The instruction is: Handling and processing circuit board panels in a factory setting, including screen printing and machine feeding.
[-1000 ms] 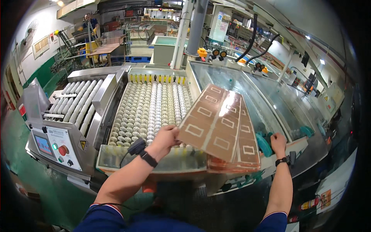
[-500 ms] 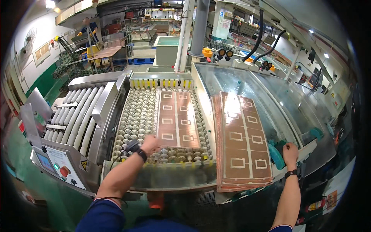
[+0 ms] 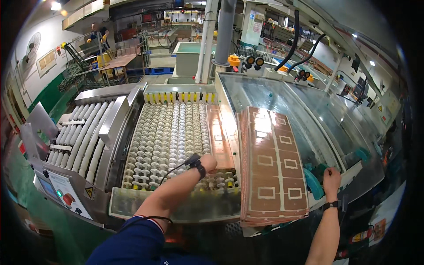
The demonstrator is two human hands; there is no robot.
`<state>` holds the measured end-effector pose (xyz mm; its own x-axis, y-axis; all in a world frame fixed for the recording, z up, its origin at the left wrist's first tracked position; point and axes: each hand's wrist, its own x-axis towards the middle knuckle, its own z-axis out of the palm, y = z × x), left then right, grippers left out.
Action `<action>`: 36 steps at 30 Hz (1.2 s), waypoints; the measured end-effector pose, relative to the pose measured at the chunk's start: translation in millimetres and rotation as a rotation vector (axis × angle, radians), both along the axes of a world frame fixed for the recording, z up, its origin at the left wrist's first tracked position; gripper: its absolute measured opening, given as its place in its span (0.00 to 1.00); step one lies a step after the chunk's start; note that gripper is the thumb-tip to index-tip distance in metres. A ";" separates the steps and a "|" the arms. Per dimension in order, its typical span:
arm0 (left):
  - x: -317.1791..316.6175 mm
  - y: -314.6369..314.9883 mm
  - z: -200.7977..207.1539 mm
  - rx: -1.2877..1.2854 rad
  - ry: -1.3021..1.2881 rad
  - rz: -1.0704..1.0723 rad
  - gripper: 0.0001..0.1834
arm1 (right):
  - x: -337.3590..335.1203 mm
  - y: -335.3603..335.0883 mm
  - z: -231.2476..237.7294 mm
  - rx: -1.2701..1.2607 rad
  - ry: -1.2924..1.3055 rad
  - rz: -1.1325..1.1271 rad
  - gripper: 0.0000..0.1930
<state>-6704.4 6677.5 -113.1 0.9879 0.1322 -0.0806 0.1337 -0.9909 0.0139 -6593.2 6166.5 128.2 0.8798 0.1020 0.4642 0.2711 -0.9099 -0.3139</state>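
Just below the centre of the frame, the left hand [image 3: 209,163] is at the near end of a copper-coloured panel [image 3: 221,148], which lies along the right side of a bed of white wheels [image 3: 172,132]; whether its grip holds the panel is unclear. Right of centre lies a stack of similar panels [image 3: 267,174]. At lower right, the right hand [image 3: 331,180] is near a teal curved piece [image 3: 312,184], its grip too indistinct to judge.
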 end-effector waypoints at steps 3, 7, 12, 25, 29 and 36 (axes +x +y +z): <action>8.1 -11.2 22.2 -0.175 0.104 0.071 0.17 | -0.6 -1.5 0.4 0.047 -0.005 0.029 0.12; -10.7 -15.4 59.6 -0.511 -0.038 0.397 0.21 | -1.5 -1.8 0.3 0.092 -0.031 0.054 0.11; -38.2 -40.8 69.3 -0.357 -0.221 0.229 0.16 | 0.3 -1.9 -1.7 0.135 -0.095 0.076 0.11; -21.8 -51.7 10.7 0.034 -0.270 -0.501 0.08 | -1.8 -2.5 -0.2 0.058 -0.060 0.014 0.12; -15.5 -64.7 -10.5 0.000 -0.536 -0.400 0.21 | -6.4 0.9 2.1 0.072 -0.083 0.024 0.12; -38.4 -82.9 75.5 -0.880 -0.313 0.296 0.21 | -7.4 -1.9 5.3 0.025 0.010 -0.036 0.13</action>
